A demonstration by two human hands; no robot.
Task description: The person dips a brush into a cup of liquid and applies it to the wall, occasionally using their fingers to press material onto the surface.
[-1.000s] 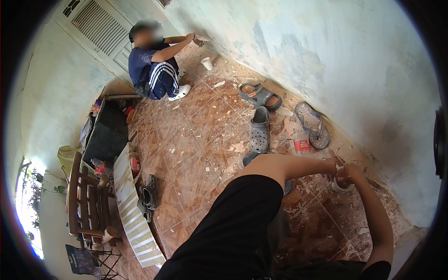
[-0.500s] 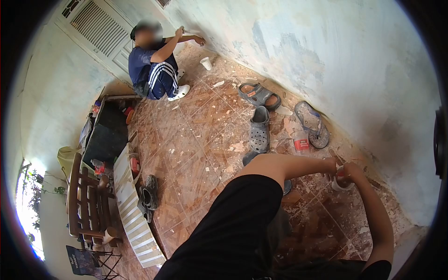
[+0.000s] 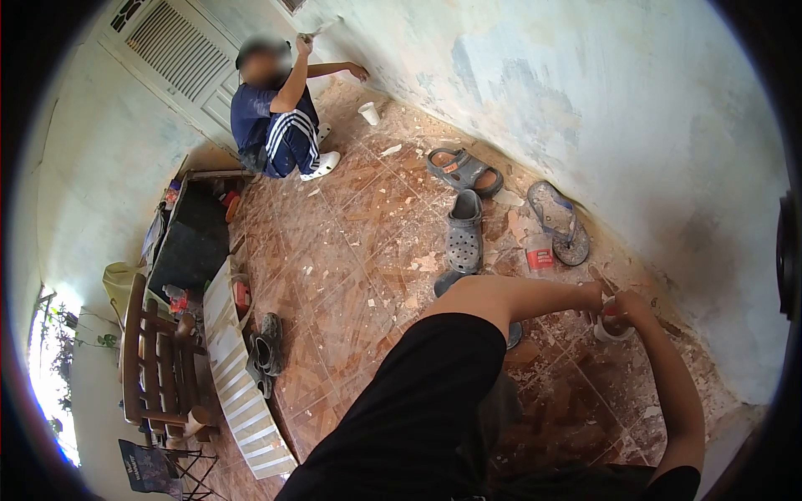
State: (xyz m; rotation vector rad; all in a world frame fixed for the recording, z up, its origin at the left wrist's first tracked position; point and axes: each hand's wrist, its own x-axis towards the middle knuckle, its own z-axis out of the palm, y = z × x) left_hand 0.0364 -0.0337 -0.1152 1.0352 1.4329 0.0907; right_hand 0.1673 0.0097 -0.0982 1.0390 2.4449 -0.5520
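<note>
My right hand (image 3: 625,307) is closed at a small white cup (image 3: 616,334) held low over the floor by the wall. My left hand (image 3: 591,306) is beside it, its fingers bent against the cup's left side. Something thin shows just above the hands, too small to name. My fingers partly hide one another and the cup's contents. A clear bottle with a red label (image 3: 539,255) lies close to my left forearm. Near the bottle is a dusty grey flip-flop (image 3: 558,221).
A grey clog (image 3: 464,234) and a sandal (image 3: 464,171) lie on the dusty tiled floor (image 3: 351,267). A co-worker (image 3: 271,117) squats by the far wall near a white cup (image 3: 369,113). At left are a wooden chair (image 3: 154,367), a white slatted panel (image 3: 238,376) and dark shoes (image 3: 267,346).
The co-worker's raised hand has moved up and left, and a flat tool now shows in it. My own hands and the cup look almost unchanged.
</note>
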